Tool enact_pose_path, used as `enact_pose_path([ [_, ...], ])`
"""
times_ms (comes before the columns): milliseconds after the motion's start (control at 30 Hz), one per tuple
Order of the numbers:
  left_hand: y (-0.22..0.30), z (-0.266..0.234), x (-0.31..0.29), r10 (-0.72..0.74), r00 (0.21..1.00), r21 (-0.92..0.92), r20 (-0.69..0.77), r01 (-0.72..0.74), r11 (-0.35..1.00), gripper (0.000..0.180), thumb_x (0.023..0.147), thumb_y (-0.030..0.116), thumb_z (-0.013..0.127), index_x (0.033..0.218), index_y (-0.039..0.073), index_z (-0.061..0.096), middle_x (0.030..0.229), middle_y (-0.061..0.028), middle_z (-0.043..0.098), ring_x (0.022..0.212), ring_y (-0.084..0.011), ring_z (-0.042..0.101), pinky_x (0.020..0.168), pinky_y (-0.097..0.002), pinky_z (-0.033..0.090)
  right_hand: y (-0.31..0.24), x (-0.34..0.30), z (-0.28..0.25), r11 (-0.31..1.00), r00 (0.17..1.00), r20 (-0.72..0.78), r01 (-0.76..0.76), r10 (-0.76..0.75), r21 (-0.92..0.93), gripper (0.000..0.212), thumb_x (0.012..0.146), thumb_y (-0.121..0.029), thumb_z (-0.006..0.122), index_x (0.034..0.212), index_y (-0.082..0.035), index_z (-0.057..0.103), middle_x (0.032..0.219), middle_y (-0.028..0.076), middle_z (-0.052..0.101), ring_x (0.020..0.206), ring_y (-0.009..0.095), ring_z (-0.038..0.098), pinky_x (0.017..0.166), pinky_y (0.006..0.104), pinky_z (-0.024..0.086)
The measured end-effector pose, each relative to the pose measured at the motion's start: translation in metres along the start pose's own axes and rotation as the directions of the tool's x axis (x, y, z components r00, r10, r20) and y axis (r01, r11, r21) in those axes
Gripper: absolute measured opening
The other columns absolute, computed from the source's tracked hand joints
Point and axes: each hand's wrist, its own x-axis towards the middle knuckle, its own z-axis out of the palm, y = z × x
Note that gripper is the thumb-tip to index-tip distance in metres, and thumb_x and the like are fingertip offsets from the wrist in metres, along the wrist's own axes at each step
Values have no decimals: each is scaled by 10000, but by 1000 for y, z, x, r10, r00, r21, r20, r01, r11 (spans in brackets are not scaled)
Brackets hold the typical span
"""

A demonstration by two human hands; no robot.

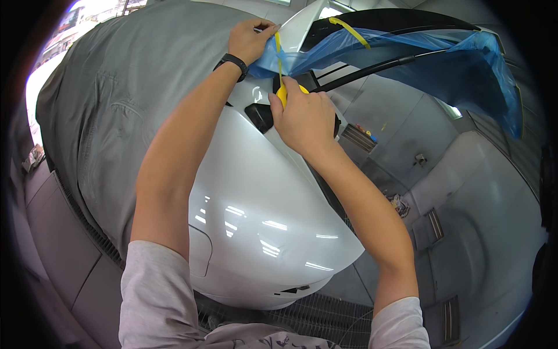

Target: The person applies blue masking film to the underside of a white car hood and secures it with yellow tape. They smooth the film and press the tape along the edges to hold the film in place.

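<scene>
A strip of yellow masking tape (279,53) runs taut between my hands, over the edge of a blue plastic film (264,63) at the white car's (261,192) rear corner. My left hand (249,42), a dark band on its wrist, is closed with its fingertips at the strip's upper end. Lower and to the right, my right hand (307,116) grips the yellow tape roll (282,95), largely hidden by the fingers. The same film hangs from the raised black tailgate (395,22), where another yellow tape piece (350,32) crosses it.
A grey cloth cover (122,104) drapes the car's left side. A black strut (366,71) slants up to the tailgate. Beneath the car lies a dark floor grating (279,317). Grey wall panels with vents (359,138) stand at the right.
</scene>
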Motion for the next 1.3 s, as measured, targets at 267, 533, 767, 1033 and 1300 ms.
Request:
enact_pose_path([
  [267,3,15,-4,217,970,232,-110,-187,955,363,1008,300,641,1296,87,698,1120,-141,738,970,-326,704,898,-408,536,14,2,1,952,977,38,-214,210,220,382,942,-333,637,1189,-42,651,830,244,730,790,436,700,801,520,528],
  [533,15,11,-83,392,893,190,223,-434,881,588,1113,286,385,1583,-54,288,1646,-249,310,1534,-411,269,1264,-441,194,24,14,17,850,950,-57,-248,309,465,205,912,-261,618,901,-78,710,796,212,724,761,418,708,714,522,561],
  [767,11,4,-81,366,891,313,270,-441,842,607,1118,318,397,1601,-27,267,1649,-224,320,1522,-408,297,1255,-498,206,-9,-28,24,760,703,-432,648,-566,59,137,802,-199,726,913,-136,677,631,41,556,569,224,598,618,374,476],
  [1033,52,-37,-144,290,894,377,341,-413,829,559,1055,172,472,1572,-6,357,1647,-188,352,1534,-385,289,1254,-502,199,23,-131,-10,791,876,-353,459,-328,405,228,895,-140,728,1122,-127,710,682,7,567,637,186,587,875,406,476],
  [1300,176,7,-180,425,776,257,467,-578,774,541,944,111,561,1474,22,500,1572,-167,461,1479,-370,382,1222,-480,267,74,-248,-57,730,886,-203,459,-417,506,433,958,-194,676,1388,-159,639,645,10,544,624,193,568,931,408,418],
])
